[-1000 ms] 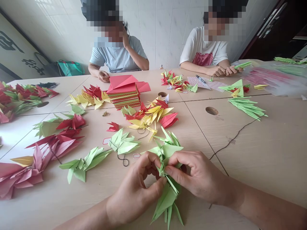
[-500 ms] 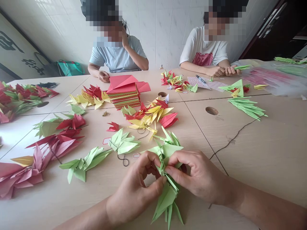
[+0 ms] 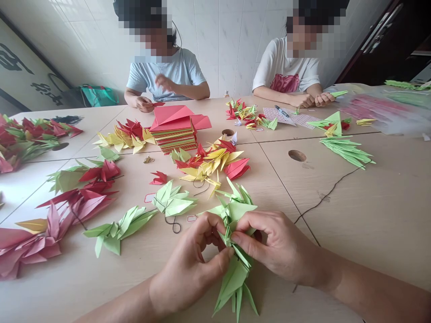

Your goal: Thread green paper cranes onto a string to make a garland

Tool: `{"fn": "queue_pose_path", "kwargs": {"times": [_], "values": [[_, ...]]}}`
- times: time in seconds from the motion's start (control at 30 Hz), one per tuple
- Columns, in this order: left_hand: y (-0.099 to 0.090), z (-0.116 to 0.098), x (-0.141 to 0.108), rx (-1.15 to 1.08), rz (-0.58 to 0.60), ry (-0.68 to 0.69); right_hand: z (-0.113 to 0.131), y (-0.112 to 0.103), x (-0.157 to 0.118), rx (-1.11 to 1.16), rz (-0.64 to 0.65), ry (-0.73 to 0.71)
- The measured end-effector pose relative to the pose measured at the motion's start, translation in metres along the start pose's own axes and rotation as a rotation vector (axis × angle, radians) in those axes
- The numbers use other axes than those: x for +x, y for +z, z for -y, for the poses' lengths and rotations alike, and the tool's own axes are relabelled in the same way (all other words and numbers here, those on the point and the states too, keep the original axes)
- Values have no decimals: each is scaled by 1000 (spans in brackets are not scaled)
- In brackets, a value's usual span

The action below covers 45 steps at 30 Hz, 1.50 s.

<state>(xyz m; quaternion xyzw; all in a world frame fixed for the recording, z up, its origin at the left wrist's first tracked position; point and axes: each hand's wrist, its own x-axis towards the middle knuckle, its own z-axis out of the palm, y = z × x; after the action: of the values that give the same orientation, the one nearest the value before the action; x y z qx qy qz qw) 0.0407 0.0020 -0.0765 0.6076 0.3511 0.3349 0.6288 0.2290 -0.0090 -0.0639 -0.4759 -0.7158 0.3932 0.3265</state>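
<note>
1. Left hand (image 3: 190,264) and right hand (image 3: 274,246) closed, both pinching a green paper crane (image 3: 232,282) just above the table (image 3: 357,224).
2. Just left of the hands: pale green cranes (image 3: 173,202) on black thread (image 3: 173,226).
3. Farther: stacked colored paper (image 3: 175,137).

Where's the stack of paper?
In the head view, the paper stack sits toward the far side of the table, just right of a pile of yellow and red cranes.

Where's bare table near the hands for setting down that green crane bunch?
Widest bare tabletop lies right of the right hand, below the black thread. A smaller patch sits left of the left hand, under the pink cranes. Mid-table, red and yellow cranes crowd.
</note>
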Motion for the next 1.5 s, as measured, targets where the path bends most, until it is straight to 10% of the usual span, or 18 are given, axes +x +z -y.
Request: {"fn": "queue_pose_path", "kwargs": {"times": [1.5], "values": [[0,1,1,33,-15,-10,0,0,0,-18,12,-17]]}}
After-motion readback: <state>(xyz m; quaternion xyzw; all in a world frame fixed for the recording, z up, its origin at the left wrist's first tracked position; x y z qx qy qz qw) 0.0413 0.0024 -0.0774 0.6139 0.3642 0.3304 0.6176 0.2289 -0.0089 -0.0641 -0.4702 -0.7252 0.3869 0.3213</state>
